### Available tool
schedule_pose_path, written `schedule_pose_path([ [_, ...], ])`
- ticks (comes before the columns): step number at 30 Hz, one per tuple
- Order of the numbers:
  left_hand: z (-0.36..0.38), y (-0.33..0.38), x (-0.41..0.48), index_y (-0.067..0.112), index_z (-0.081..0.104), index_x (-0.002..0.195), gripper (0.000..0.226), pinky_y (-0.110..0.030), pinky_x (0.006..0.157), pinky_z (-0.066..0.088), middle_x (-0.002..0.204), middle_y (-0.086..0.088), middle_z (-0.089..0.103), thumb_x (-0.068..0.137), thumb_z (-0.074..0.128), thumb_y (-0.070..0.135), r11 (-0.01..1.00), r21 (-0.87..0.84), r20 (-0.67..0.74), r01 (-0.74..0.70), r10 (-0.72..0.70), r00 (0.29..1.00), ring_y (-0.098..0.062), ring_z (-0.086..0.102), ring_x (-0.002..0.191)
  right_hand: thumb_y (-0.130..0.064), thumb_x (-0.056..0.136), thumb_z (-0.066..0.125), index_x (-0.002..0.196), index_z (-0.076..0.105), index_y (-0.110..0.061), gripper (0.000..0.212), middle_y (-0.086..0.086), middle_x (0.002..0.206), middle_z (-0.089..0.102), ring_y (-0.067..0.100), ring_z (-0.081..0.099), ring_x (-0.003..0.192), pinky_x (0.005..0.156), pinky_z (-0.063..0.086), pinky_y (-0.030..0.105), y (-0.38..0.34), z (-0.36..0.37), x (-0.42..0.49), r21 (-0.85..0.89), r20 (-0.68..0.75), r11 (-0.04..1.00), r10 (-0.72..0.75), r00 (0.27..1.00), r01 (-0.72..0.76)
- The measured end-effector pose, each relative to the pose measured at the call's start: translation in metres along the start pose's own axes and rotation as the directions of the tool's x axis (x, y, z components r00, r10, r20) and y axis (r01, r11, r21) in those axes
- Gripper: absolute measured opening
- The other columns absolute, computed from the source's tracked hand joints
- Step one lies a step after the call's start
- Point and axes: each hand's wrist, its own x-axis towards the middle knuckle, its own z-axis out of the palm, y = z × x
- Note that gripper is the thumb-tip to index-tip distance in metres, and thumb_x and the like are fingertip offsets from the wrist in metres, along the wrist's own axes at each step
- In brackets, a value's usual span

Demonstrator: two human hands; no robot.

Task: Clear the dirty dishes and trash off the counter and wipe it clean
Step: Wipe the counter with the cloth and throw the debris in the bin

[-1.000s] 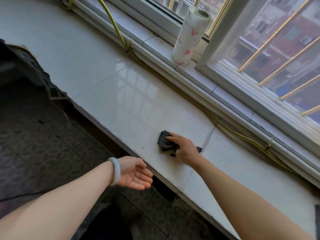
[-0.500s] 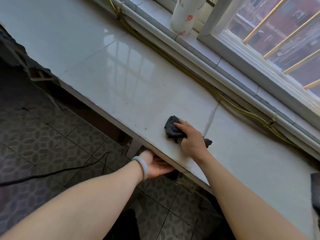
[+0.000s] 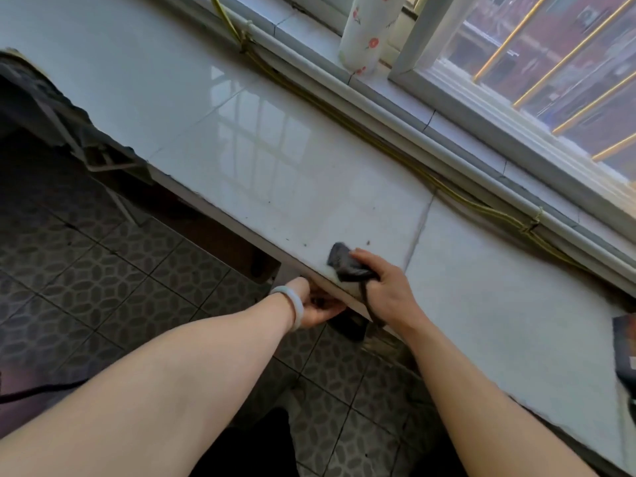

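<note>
Since a second ago the rag (image 3: 346,263) has slid to the front lip of the counter (image 3: 241,132), lower middle of frame. Right hand (image 3: 387,287) grips it, dark ribbed cloth all bunched up. Left hand (image 3: 318,309) sits cupped and loose under the edge, pale smooth bangle (image 3: 296,306) on the wrist. Glossy white tile, dark crumbs (image 3: 367,242) nearby. Flower-print paper roll (image 3: 364,32) stands upper middle.

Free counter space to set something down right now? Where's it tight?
Free: counter left of the tile seam, front edge to yellow hose; also right of the seam, up to the dark object. Crowded: front edge by the seam, where right hand grips the cloth above left hand.
</note>
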Motion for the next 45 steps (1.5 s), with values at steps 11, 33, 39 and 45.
schedule_pose_path([
  [11,-0.009,0.019,-0.017,0.002,0.052,0.131,0.034,-0.042,0.08,0.057,0.119,-0.021,0.061,0.099,0.045,0.013,0.95,0.274,-0.067,-0.15,0.174,0.982,-0.029,0.061,0.095,0.018,0.077,0.041,0.144,0.045,-0.018,0.076,-0.002,0.155,0.031,0.015,0.024,0.144,0.12,0.013,0.025,-0.036,0.078,-0.013,-0.13,-0.096,0.978,0.15,0.984,-0.162],
  [33,-0.039,0.106,-0.088,-0.01,0.056,0.098,0.036,-0.043,0.109,0.037,0.091,-0.024,0.056,0.103,0.03,0.013,0.956,0.137,-0.272,-0.261,0.289,0.918,-0.034,0.049,0.124,0.008,0.09,0.04,0.15,0.03,-0.009,0.063,0.009,0.159,0.021,0.025,0.016,0.146,0.119,0.018,0.032,-0.09,0.112,0.044,-0.077,-0.183,0.948,0.289,0.94,-0.307],
  [39,-0.058,0.152,-0.086,-0.007,0.051,0.082,0.034,-0.046,0.109,0.037,0.083,-0.017,0.055,0.103,0.032,0.012,0.934,0.04,-0.329,-0.354,0.347,0.878,-0.031,0.051,0.124,0.0,0.089,0.047,0.152,0.023,-0.012,0.068,0.01,0.161,0.011,0.028,0.007,0.148,0.121,0.01,0.035,-0.133,0.151,0.072,-0.225,-0.06,0.953,0.196,0.979,-0.204],
  [45,-0.069,0.186,-0.093,-0.004,0.05,0.077,0.036,-0.044,0.104,0.041,0.045,-0.015,0.059,0.103,0.03,0.011,0.913,0.055,-0.376,-0.405,0.394,0.838,-0.029,0.053,0.07,0.002,0.085,0.046,0.152,0.021,-0.014,0.073,0.009,0.162,0.008,0.028,0.005,0.149,0.12,0.009,0.035,-0.159,0.173,0.099,-0.26,0.087,0.959,0.136,0.987,-0.109],
])
